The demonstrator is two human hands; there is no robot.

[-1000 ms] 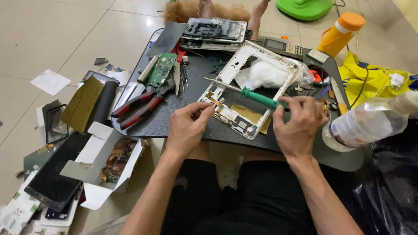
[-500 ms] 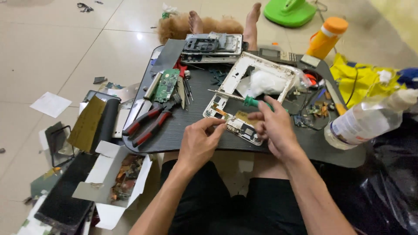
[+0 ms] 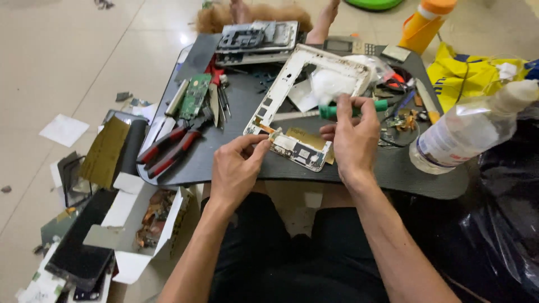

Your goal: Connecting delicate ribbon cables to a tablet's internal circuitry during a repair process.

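The left hand (image 3: 236, 168) pinches a small part at the near left corner of the white frame (image 3: 303, 84), thumb and forefinger closed on it, while the right hand (image 3: 351, 137) is wrapped around the green-handled screwdriver (image 3: 331, 111) just beside it on the right. The frame lies on the dark tray (image 3: 236, 112) straight ahead of both hands, its long axis running from that near corner away and to the right. The screwdriver lies across it, shaft pointing left, and the left hand is the one touching the frame's corner.
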